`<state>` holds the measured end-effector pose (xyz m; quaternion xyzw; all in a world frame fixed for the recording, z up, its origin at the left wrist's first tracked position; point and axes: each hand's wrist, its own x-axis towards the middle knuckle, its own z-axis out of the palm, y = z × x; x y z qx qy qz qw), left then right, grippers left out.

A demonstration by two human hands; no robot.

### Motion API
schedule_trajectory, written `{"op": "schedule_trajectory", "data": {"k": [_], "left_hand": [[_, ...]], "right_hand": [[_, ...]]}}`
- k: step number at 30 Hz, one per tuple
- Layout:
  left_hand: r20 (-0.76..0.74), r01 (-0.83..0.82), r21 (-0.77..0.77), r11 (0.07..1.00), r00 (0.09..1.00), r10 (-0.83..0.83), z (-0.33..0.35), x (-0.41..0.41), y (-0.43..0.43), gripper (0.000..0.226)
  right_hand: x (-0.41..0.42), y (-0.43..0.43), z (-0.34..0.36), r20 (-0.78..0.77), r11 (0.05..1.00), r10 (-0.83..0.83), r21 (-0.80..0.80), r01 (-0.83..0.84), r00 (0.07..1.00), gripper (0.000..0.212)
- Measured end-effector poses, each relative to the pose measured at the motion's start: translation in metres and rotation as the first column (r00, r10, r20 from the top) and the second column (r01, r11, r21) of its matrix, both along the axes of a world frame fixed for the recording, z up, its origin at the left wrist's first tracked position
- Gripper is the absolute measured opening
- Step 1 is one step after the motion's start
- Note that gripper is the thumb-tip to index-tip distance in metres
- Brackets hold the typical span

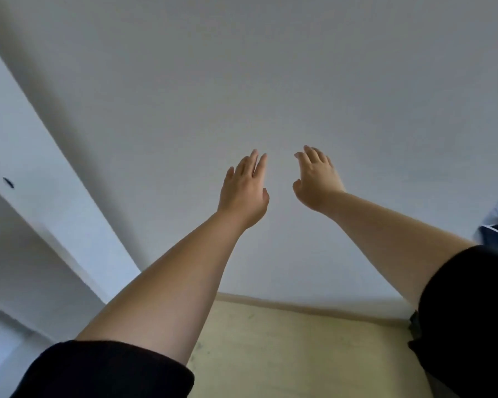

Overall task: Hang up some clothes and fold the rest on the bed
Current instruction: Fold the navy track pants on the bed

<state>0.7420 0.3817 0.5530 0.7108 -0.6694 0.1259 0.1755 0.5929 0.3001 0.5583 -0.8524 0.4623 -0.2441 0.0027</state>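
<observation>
No text, label, brand, number or sign can be read anywhere in the head view. The only marking is a small dark mark (8, 183) on the pale panel (58, 202) at the left, and it is too blurred to tell whether it is lettering

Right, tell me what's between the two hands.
Nothing is held there: in the head view the gap between the left hand and the right hand shows only plain wall behind.
</observation>
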Motion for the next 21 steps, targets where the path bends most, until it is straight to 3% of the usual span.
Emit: {"op": "schedule_trajectory", "data": {"k": [9,21], "left_hand": [[-0.016,0.187,0.259,0.948,0.982,-0.189,-0.117,-0.082,-0.151,0.069],[-0.077,0.366,0.529,0.766,0.919,-0.386,-0.281,-0.273,-0.246,0.070]], "right_hand": [[-0.096,-0.109,-0.123,-0.097,0.956,-0.195,0.202,0.212,0.976,0.068],[-0.285,-0.176,-0.291,-0.130,0.769,-0.421,0.474,0.429,0.898,0.072]]}}
